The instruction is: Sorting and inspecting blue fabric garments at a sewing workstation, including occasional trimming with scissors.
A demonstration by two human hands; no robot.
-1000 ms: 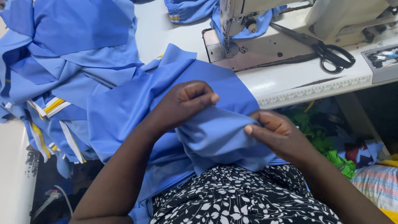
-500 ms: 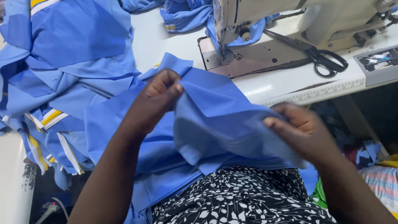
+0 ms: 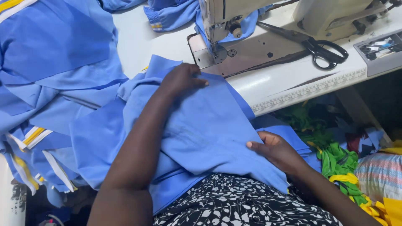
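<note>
At the far left a heap of blue garments (image 3: 54, 75) is lying piled over the white desk (image 3: 142, 37), with yellow and white striped trim showing along its lower edge and hanging off the side. Just to the right of it, a blue fabric piece (image 3: 201, 134) is spreading from the desk edge down over the person's lap, covering part of a black and white floral skirt (image 3: 234, 209). The left hand (image 3: 182, 79) is resting on the upper end of this fabric, palm down with fingers stretched flat toward the sewing machine; its grip is released, only pressing the cloth against the desk. Beyond those fingertips the cream sewing machine (image 3: 234, 16) is standing on its grey base plate, and another blue cloth (image 3: 176, 14) is sitting bunched behind and beneath the needle area. Further right, black-handled scissors (image 3: 314, 46) are lying on the machine bed, closed, handles toward the desk's front edge, where a printed ruler strip is running along the rim. Below that edge, the right hand (image 3: 276, 150) is holding the lower right border of the blue fabric piece, thumb on top and fingers curling under, its grip clenched on the cloth. At the far right, green and yellow fabric scraps (image 3: 339, 163) are lying heaped under the desk, beside a striped bundle (image 3: 379, 173)
</note>
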